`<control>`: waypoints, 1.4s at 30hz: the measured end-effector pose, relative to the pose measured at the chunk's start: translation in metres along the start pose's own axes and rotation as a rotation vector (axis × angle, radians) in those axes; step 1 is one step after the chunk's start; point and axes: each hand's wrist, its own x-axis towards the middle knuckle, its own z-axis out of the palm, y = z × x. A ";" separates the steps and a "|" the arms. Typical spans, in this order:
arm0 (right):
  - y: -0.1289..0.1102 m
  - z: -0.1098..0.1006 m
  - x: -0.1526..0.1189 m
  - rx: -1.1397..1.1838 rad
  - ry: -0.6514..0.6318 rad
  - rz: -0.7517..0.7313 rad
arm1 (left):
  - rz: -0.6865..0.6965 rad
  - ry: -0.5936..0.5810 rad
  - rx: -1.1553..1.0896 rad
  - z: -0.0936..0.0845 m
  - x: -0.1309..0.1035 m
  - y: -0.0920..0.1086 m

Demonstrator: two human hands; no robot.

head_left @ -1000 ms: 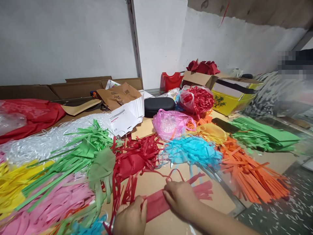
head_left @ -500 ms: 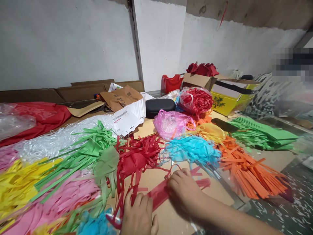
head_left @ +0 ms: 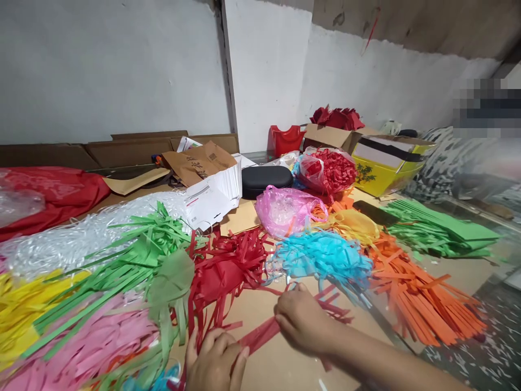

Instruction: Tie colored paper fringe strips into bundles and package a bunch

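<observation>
A dark red fringed strip point(head_left: 261, 334), thin like fabric or paper, stretches across the tan board between my hands. My right hand point(head_left: 303, 321) is closed on it, fingers bunched together, with narrow cut ends fanning out beyond the hand. My left hand point(head_left: 217, 359) grips the near end with curled fingers at the bottom of the view; the part under the fingers is hidden. Just beyond my hands lies a heap of red strips point(head_left: 228, 271), some trailing toward my left hand. A light blue strip pile point(head_left: 323, 255) sits beyond my right hand.
Green strips point(head_left: 138, 252), pink strips point(head_left: 101, 339) and yellow strips point(head_left: 20, 315) spread to the left, orange strips point(head_left: 427, 293) to the right. A pink plastic bag point(head_left: 285, 210), black case point(head_left: 266, 181) and yellow box point(head_left: 376, 171) stand behind. A person in patterned clothing point(head_left: 435, 168) is at the right.
My left hand has slid slightly left and down. My right hand has closed more tightly, and the red strip between them looks narrower and more gathered. The view has shifted slightly.
</observation>
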 end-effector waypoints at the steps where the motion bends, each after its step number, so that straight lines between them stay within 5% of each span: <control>1: -0.001 0.004 0.001 -0.018 0.021 -0.001 | -0.033 0.003 0.010 0.003 0.000 -0.001; 6: 0.004 0.022 0.002 -0.066 0.062 -0.016 | -0.154 0.023 -0.003 0.014 0.001 -0.004; 11: 0.006 0.018 0.000 0.016 0.098 0.044 | -0.204 0.052 0.023 0.014 0.003 0.003; 16: 0.004 0.001 -0.008 -0.091 0.121 -0.230 | -0.002 0.123 0.079 0.009 0.002 0.019; 25: -0.017 0.000 0.003 -0.247 0.114 -0.262 | -0.079 -0.064 0.132 -0.003 0.023 0.043; 29: -0.011 0.009 0.002 -0.326 0.083 -0.323 | -0.048 0.023 0.071 -0.003 0.016 0.031; 34: 0.012 -0.002 -0.002 -0.061 0.046 -0.168 | 0.089 0.038 0.051 -0.005 0.002 -0.001; 42: 0.008 0.006 0.006 -0.058 0.032 -0.055 | -0.106 -0.070 0.174 0.009 0.012 0.001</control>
